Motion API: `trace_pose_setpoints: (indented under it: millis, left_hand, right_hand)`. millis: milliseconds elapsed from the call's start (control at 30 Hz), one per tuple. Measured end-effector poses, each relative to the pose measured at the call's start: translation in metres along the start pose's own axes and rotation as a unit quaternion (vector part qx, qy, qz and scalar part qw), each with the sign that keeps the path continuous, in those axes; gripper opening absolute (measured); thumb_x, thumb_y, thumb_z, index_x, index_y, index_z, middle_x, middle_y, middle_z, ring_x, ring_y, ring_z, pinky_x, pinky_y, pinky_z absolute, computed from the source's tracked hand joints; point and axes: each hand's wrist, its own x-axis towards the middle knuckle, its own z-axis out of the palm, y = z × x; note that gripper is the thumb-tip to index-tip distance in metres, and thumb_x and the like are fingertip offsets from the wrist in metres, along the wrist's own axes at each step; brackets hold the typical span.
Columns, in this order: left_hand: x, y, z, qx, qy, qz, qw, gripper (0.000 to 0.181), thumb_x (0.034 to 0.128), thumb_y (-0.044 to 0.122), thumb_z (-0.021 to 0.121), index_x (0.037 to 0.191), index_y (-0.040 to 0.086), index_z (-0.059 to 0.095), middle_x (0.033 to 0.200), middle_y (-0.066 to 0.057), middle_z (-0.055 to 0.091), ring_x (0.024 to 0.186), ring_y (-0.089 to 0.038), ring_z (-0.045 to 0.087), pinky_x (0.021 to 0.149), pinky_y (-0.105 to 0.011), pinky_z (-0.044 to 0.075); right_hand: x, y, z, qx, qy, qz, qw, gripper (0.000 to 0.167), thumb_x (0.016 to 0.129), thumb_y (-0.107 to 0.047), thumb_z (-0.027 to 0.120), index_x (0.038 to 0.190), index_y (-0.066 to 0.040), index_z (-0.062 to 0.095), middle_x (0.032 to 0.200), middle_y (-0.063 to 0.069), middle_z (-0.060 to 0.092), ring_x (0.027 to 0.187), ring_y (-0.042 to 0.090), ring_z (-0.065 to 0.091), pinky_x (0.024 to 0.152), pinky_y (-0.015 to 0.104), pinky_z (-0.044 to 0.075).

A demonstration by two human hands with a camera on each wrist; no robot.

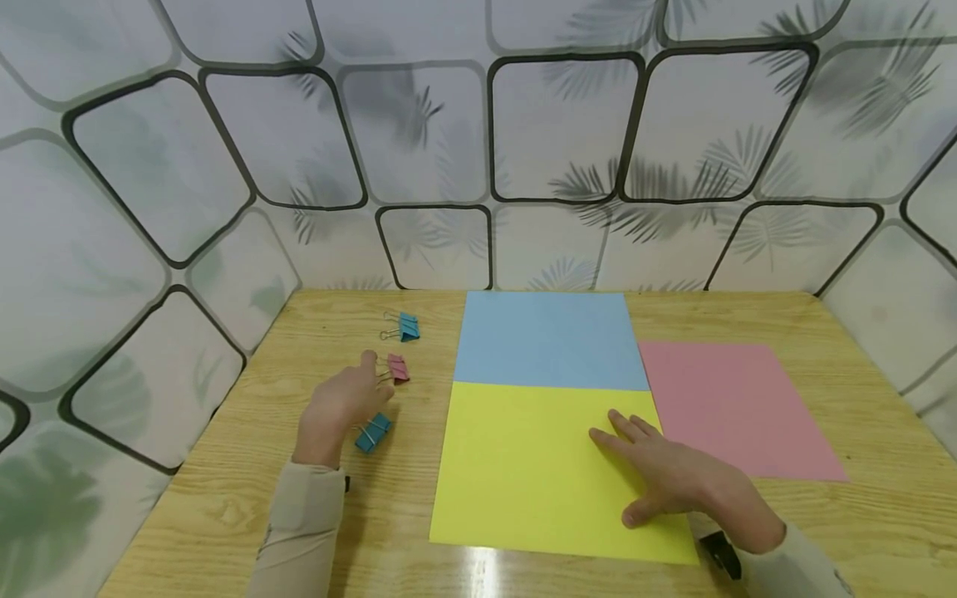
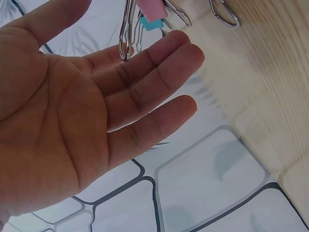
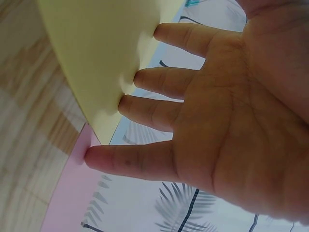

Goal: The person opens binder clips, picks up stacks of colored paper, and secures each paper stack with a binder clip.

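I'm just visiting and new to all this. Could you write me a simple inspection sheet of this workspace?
Surface: wood-grained table.
Job's things: blue sheet, yellow sheet and pink sheet, flat; pink clip between far blue clip and near blue clip.
Clutter: nothing seen.
Hands: left hand at the pink clip, contact unclear; right hand, fingers spread, touches the yellow sheet.
Cables: nothing seen.
Surroundings: leaf-patterned backdrop.

I see pink binder clip (image 1: 399,369) with silver wire handles (image 2: 125,57), two teal binder clips (image 1: 409,327). Plain yellow sheet (image 1: 531,465), light-blue sheet (image 1: 549,340), dusty-pink sheet (image 1: 736,407). Sleeves (image 1: 302,515) beige. Desk (image 1: 247,473) yellowish, wood-grained. Backdrop (image 1: 419,133) whitish, black and grey rounded outlines, grey-green palm fronds.
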Motion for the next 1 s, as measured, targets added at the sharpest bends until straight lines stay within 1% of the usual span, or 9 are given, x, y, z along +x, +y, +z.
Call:
trace_pose_setpoints:
  millis: [233, 267, 367, 433, 500, 600, 700, 833, 1000]
  left_hand:
    - [0.004, 0.000, 0.000, 0.011, 0.012, -0.012, 0.9998, 0.070, 0.1044, 0.033, 0.047, 0.152, -0.007, 0.014, 0.079, -0.014, 0.064, 0.064, -0.024, 0.060, 0.058, -0.040, 0.046]
    - [0.005, 0.001, 0.001, 0.014, 0.015, -0.014, 0.9997, 0.070, 0.1044, 0.034, 0.047, 0.152, -0.007, 0.015, 0.084, -0.016, 0.065, 0.067, -0.025, 0.061, 0.060, -0.042, 0.047]
    - [0.007, 0.002, 0.002, 0.032, 0.025, -0.011, 0.9991, 0.070, 0.1045, 0.034, 0.047, 0.154, -0.005, 0.015, 0.113, -0.028, 0.063, 0.091, -0.035, 0.067, 0.073, -0.051, 0.052]
    - [0.008, 0.003, 0.004, 0.041, 0.032, -0.004, 0.9986, 0.068, 0.1047, 0.033, 0.047, 0.154, -0.004, 0.018, 0.130, -0.032, 0.055, 0.108, -0.042, 0.062, 0.083, -0.056, 0.052]
    - [0.010, 0.004, 0.006, 0.052, 0.047, 0.005, 0.9975, 0.063, 0.1048, 0.031, 0.047, 0.151, -0.006, 0.026, 0.139, -0.034, 0.047, 0.118, -0.046, 0.056, 0.089, -0.059, 0.049]
    - [0.014, 0.006, 0.008, 0.050, 0.069, 0.009, 0.9963, 0.049, 0.1055, 0.025, 0.045, 0.139, -0.010, 0.040, 0.131, -0.032, 0.053, 0.110, -0.046, 0.060, 0.087, -0.058, 0.051]
    - [0.017, 0.007, 0.008, 0.041, 0.091, 0.003, 0.9950, 0.038, 0.1050, 0.019, 0.044, 0.128, -0.010, 0.047, 0.118, -0.029, 0.059, 0.100, -0.042, 0.063, 0.081, -0.056, 0.053]
    - [0.019, 0.006, 0.009, 0.025, 0.109, -0.018, 0.9936, 0.029, 0.1030, 0.012, 0.046, 0.123, -0.009, 0.049, 0.112, -0.027, 0.063, 0.100, -0.040, 0.064, 0.079, -0.054, 0.054]
    - [0.020, 0.005, 0.009, 0.011, 0.123, -0.036, 0.9917, 0.022, 0.1035, 0.007, 0.043, 0.116, -0.008, 0.053, 0.109, -0.030, 0.064, 0.099, -0.044, 0.065, 0.077, -0.056, 0.054]
  right_hand:
    - [0.000, -0.001, -0.001, 0.001, -0.002, 0.002, 1.0000, 0.106, 0.072, -0.043, 0.084, 0.155, -0.006, 0.030, 0.160, 0.030, 0.010, 0.144, 0.055, 0.011, 0.101, 0.071, 0.032]
    - [0.000, -0.001, -0.001, 0.000, -0.002, 0.002, 1.0000, 0.106, 0.072, -0.043, 0.085, 0.155, -0.006, 0.030, 0.160, 0.030, 0.010, 0.144, 0.055, 0.011, 0.101, 0.071, 0.032]
    - [0.000, -0.001, -0.001, 0.000, -0.002, 0.005, 1.0000, 0.105, 0.072, -0.042, 0.085, 0.155, -0.007, 0.031, 0.161, 0.030, 0.011, 0.145, 0.054, 0.012, 0.102, 0.070, 0.032]
    - [0.000, -0.001, -0.001, -0.001, -0.002, 0.004, 1.0000, 0.105, 0.072, -0.042, 0.085, 0.155, -0.006, 0.031, 0.160, 0.030, 0.011, 0.144, 0.055, 0.012, 0.102, 0.070, 0.032]
    - [0.000, -0.001, -0.001, -0.003, 0.000, 0.001, 1.0000, 0.106, 0.072, -0.043, 0.085, 0.155, -0.006, 0.031, 0.160, 0.030, 0.012, 0.144, 0.055, 0.012, 0.102, 0.070, 0.032]
    - [0.000, 0.000, -0.001, -0.002, 0.001, -0.002, 1.0000, 0.107, 0.071, -0.045, 0.084, 0.155, -0.005, 0.031, 0.160, 0.031, 0.011, 0.144, 0.055, 0.012, 0.101, 0.070, 0.032]
    - [0.000, 0.001, -0.001, 0.000, 0.001, -0.003, 1.0000, 0.107, 0.071, -0.046, 0.083, 0.155, -0.005, 0.031, 0.160, 0.031, 0.010, 0.144, 0.055, 0.011, 0.102, 0.070, 0.032]
    - [0.000, 0.002, -0.001, -0.003, 0.000, -0.004, 1.0000, 0.107, 0.071, -0.047, 0.083, 0.155, -0.006, 0.030, 0.160, 0.031, 0.010, 0.144, 0.055, 0.011, 0.101, 0.070, 0.033]
    - [0.000, 0.001, -0.001, -0.005, 0.001, -0.001, 1.0000, 0.107, 0.071, -0.047, 0.083, 0.155, -0.006, 0.030, 0.160, 0.031, 0.010, 0.144, 0.055, 0.011, 0.101, 0.070, 0.033]
